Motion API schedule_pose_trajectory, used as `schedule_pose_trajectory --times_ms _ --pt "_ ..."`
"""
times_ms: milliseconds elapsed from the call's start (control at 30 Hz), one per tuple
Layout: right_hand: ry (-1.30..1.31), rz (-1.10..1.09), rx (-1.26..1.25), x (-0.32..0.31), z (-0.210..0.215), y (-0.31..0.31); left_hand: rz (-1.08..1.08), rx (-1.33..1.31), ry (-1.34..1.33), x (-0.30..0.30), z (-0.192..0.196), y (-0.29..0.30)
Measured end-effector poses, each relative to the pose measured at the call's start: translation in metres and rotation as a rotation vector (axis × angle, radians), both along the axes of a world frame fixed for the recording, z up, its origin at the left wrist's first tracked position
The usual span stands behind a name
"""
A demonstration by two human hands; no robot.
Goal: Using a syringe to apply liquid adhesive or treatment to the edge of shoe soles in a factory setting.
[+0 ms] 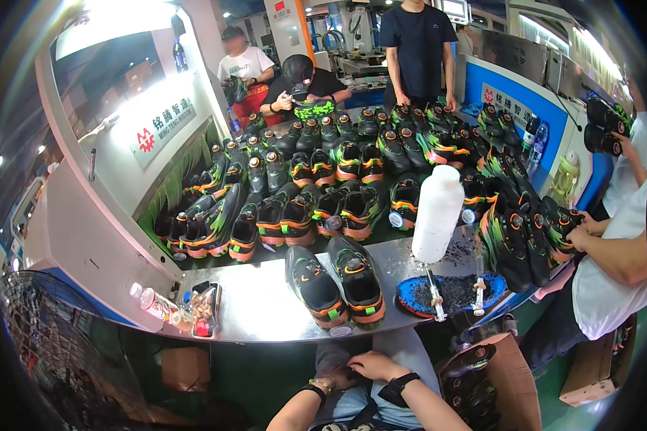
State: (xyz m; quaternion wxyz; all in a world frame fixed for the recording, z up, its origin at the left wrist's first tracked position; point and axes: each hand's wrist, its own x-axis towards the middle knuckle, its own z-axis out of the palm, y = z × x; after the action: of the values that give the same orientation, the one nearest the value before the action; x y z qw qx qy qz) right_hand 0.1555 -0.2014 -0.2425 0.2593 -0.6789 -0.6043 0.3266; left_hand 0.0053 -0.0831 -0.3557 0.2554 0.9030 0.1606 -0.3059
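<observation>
Both of my hands are together over my lap, below the metal table edge. My right hand (375,365) is closed, its fingertips pressed at a small dark spot beside the left one. My left hand (332,379) is also curled there, its fingers partly hidden. Whatever lies between them is too small to make out. Straight ahead on the table stands a pair of black sneakers (341,284) with orange and green trim, heels toward me. To their right lies a blue shoe sole (410,293) covered with dark crumbs, with two syringes (436,298) resting on it.
Rows of similar sneakers (287,215) fill the belt beyond. A white bottle (438,212) stands behind the sole. Small bottles (158,305) and a tray of nuts (205,309) sit at left. A cardboard box (514,370) is by my right leg. Co-workers handle shoes at right and far side.
</observation>
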Motion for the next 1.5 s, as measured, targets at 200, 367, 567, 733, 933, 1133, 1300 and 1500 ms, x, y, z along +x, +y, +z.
schedule_pose_trajectory --times_ms 200,367,567,733,933,1133,1300,1500 --pt "0.029 0.088 0.011 -0.014 0.003 0.020 0.117 -0.073 0.040 0.001 0.087 0.000" --pt "-0.223 0.020 0.413 -0.029 0.088 0.030 0.916 -0.659 -0.414 -0.045 0.208 0.017" --pt "-0.532 -0.037 1.029 -0.035 0.274 0.049 0.249 -1.255 -1.069 -0.059 0.400 0.040" --pt "-0.487 -0.251 1.377 -0.023 0.363 0.018 -0.064 -1.175 -1.202 -0.018 0.496 -0.006" --pt "-0.435 -0.344 1.310 0.000 0.359 0.001 -0.032 -1.189 -1.072 0.022 0.489 -0.018" --pt "-0.616 -0.368 1.222 0.014 0.309 0.002 0.031 -1.124 -0.810 0.025 0.461 -0.024" --pt "-0.651 -0.174 0.885 -0.005 0.243 -0.004 0.356 -1.378 -0.687 -0.003 0.395 -0.014" --pt "-0.555 -0.048 0.797 -0.087 0.181 0.023 0.936 -1.389 -0.855 -0.078 0.329 -0.015"
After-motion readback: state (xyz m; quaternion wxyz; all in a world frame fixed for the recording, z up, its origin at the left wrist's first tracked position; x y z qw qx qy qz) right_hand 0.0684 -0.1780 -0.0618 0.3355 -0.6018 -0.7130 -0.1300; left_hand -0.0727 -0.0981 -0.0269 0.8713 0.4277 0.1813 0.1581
